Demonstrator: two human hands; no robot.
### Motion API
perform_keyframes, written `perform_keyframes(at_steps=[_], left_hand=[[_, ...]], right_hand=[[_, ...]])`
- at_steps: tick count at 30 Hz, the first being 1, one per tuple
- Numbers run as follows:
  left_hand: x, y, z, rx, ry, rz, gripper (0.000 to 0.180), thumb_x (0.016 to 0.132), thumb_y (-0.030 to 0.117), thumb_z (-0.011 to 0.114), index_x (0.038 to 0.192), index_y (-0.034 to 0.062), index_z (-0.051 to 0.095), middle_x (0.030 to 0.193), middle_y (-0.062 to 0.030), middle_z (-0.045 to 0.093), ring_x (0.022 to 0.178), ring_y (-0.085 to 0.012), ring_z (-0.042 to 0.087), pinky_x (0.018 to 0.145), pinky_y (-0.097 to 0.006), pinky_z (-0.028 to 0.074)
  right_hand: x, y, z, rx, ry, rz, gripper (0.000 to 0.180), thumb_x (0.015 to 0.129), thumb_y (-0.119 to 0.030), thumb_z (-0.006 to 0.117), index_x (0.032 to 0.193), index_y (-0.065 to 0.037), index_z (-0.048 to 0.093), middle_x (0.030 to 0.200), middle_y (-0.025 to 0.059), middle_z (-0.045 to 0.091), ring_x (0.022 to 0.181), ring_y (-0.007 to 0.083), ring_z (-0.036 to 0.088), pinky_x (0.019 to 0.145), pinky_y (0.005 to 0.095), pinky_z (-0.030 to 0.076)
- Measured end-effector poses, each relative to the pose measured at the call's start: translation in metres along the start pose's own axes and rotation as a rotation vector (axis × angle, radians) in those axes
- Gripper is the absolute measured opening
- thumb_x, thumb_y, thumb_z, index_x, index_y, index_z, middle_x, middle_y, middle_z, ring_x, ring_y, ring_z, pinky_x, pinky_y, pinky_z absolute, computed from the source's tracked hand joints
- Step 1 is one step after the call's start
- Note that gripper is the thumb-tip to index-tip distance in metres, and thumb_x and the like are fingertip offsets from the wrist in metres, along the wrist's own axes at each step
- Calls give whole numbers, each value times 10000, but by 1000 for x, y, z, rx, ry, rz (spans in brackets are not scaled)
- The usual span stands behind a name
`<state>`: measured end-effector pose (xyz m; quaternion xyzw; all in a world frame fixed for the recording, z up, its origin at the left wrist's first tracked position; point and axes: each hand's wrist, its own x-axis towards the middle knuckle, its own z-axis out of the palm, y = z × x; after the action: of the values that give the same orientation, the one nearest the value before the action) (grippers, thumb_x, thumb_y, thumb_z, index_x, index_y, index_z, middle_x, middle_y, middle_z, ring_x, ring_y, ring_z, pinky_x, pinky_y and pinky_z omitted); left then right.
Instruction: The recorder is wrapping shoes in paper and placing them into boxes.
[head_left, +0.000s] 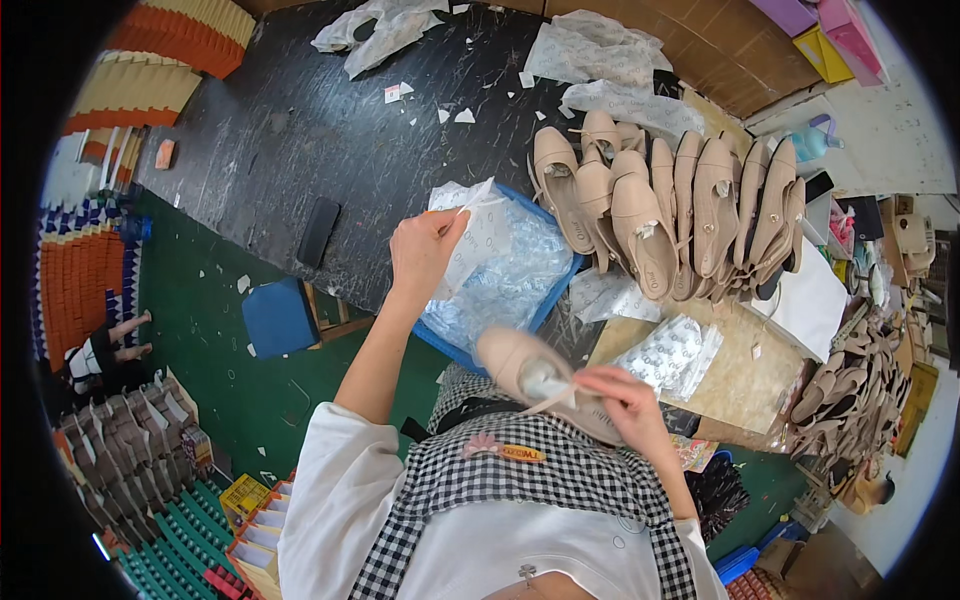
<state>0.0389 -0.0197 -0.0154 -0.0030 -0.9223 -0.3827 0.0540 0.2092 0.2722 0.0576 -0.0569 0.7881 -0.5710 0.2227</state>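
Beige shoe (pixel 530 375) sat pinched in my right hand (pixel 630 400), opening upward, while my left hand (pixel 420 250) pinched a white packet (pixel 478 232) above the blue tray (pixel 560 285), ready for stuffing.

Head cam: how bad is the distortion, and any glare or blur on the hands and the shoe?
Head view: strong fisheye, black vignette at the corners, the dark table edges bowing toward the rim. Lighting even, shadows soft. Mild glare on the clear packets in the blue tray. Left hand holding a white paper sheet is sharp; right hand and the beige shoe it holds are slightly soft.
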Motion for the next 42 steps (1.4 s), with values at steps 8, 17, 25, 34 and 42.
perform_keyframes(at_steps=[8, 17, 25, 34, 42], left_hand=[[-100, 76, 10, 4, -78, 723, 325, 782, 252, 694, 1107, 246, 687, 594, 26, 466, 441, -142, 489, 416, -281, 410], [-10, 5, -88, -174, 421, -28, 215, 945, 88, 566, 793, -50, 629, 581, 36, 440, 555, -40, 366, 479, -246, 288], [-17, 13, -6, -681, 92, -292, 306, 987, 180, 533, 787, -28, 635, 608, 99, 404, 551, -4, 327, 469, -219, 228], [-11, 40, 24, -429, -304, -190, 193, 922, 148, 618, 900, -20, 710, 538, 2, 507, 498, -34, 427, 454, -241, 323], [-22, 34, 18, -188, -246, -184, 216, 918, 197, 625, 888, 10, 727, 512, -72, 516, 469, -84, 466, 454, -278, 350]], right_hand=[[99, 40, 44, 151, 205, 170, 371, 905, 12, 472, 1266, 12, 562, 1229, 109, 598, 1092, 244, 591, 925, 330, 489], [318, -59, 81, 348, 267, -561, 504, 873, -238, 657, 1275, 20, 498, 1293, 217, 530, 1239, 256, 479, 1042, 349, 360], [173, 31, 14, 156, 302, -11, 165, 772, -137, 677, 879, -14, 705, 746, 97, 688, 650, 126, 627, 622, 278, 500], [110, 113, -85, -924, 857, 189, 162, 840, -169, 650, 932, -37, 633, 913, 126, 631, 900, 341, 586, 747, 425, 485], [66, 91, -28, -28, 597, 40, 419, 956, -105, 517, 1362, -30, 446, 1247, 204, 580, 1098, 305, 612, 894, 356, 474]])
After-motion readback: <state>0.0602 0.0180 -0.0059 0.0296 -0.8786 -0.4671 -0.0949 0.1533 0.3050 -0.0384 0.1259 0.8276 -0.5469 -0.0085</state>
